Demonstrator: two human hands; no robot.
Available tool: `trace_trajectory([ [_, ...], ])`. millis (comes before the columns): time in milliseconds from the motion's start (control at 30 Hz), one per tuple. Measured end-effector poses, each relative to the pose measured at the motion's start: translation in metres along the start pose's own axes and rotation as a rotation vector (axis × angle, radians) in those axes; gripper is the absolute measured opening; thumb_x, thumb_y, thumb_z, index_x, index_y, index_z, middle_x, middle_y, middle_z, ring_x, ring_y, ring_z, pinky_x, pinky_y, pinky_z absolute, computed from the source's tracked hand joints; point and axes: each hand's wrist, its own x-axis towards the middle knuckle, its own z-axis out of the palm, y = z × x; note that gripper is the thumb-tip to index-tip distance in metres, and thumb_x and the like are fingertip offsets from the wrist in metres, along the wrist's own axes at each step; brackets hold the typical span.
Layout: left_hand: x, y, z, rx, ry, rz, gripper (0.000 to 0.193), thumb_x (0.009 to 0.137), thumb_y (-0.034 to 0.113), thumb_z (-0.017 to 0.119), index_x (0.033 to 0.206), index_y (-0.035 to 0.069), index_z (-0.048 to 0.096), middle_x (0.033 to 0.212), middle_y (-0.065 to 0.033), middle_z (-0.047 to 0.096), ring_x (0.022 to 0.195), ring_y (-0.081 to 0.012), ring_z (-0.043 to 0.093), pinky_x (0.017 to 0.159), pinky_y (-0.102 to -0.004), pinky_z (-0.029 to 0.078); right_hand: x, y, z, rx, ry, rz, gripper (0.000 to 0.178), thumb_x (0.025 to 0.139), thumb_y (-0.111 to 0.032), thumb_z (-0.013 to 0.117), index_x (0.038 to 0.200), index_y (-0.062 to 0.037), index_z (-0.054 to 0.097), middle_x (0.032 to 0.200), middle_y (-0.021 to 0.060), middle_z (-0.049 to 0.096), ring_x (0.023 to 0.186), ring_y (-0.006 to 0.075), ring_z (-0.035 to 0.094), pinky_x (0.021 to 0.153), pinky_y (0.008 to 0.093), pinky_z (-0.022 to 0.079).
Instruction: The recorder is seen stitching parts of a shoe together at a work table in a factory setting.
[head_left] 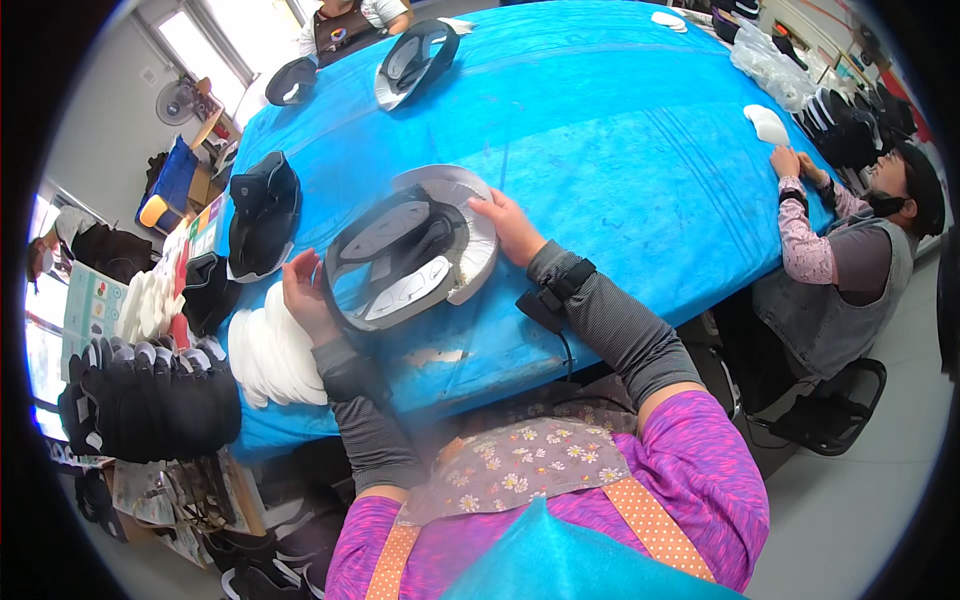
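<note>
Over the blue-covered table [590, 215] I have a black-and-white cap [395, 250], tilted so that its hollow inside and white panels show. Pinched between the thumb and fingers of my right hand [512, 228] is the pale grey curved brim on its right side. My left hand [308, 300] is beside the cap's left edge, fingers raised and partly spread; whether they touch the edge I cannot tell. Just left of that hand lies a fanned stack of white crescent-shaped pieces [270, 350]. A black cap [263, 215] stands on the table beyond it.
Many dark caps with pale edges [150, 400] are packed together at the left. Two more caps [415, 65] [292, 82] are at the far side, near another person [350, 30]. At right, a seated co-worker [840, 220] touches white pieces [766, 125]. Clear plastic bags [770, 65] lie behind.
</note>
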Motion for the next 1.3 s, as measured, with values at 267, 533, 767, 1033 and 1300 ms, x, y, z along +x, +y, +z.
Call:
trace_trajectory([
  [267, 0.004, -0.007, -0.011, -0.003, 0.028, -0.037, 0.042, 0.103, 0.038, 0.043, 0.102, 0.002, 0.065, 0.102, -0.0092, 0.068, 0.093, -0.0186, 0.061, 0.090, -0.0336, 0.045, 0.001, 0.006, -0.003, -0.081, 0.031, 0.109, 0.037, 0.093, -0.021, 0.062, 0.124, -0.0020, 0.057, 0.109, 0.0060, 0.066, 0.095, 0.0149, 0.063, 0.084, 0.0304, 0.051],
  [533, 0.002, -0.004, -0.006, 0.039, 0.041, -0.022, 0.031, 0.100, 0.029, 0.048, 0.103, 0.002, 0.064, 0.101, -0.0084, 0.067, 0.090, -0.0168, 0.061, 0.085, -0.0311, 0.047, 0.000, 0.004, -0.002, -0.103, 0.019, 0.120, 0.034, 0.093, -0.021, 0.061, 0.122, -0.0024, 0.058, 0.107, 0.0066, 0.066, 0.093, 0.0155, 0.064, 0.083, 0.0311, 0.051],
  [767, 0.000, -0.002, -0.006, 0.045, 0.026, -0.030, 0.028, 0.099, 0.026, 0.050, 0.101, 0.002, 0.064, 0.099, -0.0072, 0.066, 0.088, -0.0152, 0.059, 0.084, -0.0294, 0.046, -0.001, 0.004, -0.002, -0.109, 0.003, 0.131, 0.035, 0.092, -0.021, 0.062, 0.120, -0.0010, 0.059, 0.107, 0.0070, 0.066, 0.093, 0.0160, 0.064, 0.082, 0.0317, 0.052],
  [1033, 0.000, -0.001, -0.004, 0.068, 0.037, -0.033, 0.027, 0.098, 0.025, 0.051, 0.101, 0.002, 0.065, 0.098, -0.0069, 0.066, 0.087, -0.0146, 0.058, 0.084, -0.0291, 0.046, -0.001, 0.003, -0.001, -0.117, 0.005, 0.134, 0.035, 0.091, -0.020, 0.063, 0.119, -0.0004, 0.060, 0.107, 0.0074, 0.066, 0.093, 0.0160, 0.064, 0.082, 0.0315, 0.051],
  [1300, -0.001, 0.000, -0.004, 0.077, 0.040, -0.039, 0.026, 0.098, 0.024, 0.053, 0.100, 0.002, 0.065, 0.099, -0.0072, 0.067, 0.087, -0.0142, 0.058, 0.084, -0.0289, 0.045, -0.001, 0.004, -0.001, -0.116, 0.012, 0.136, 0.035, 0.091, -0.020, 0.064, 0.118, 0.0000, 0.060, 0.106, 0.0074, 0.067, 0.092, 0.0157, 0.064, 0.082, 0.0312, 0.052],
])
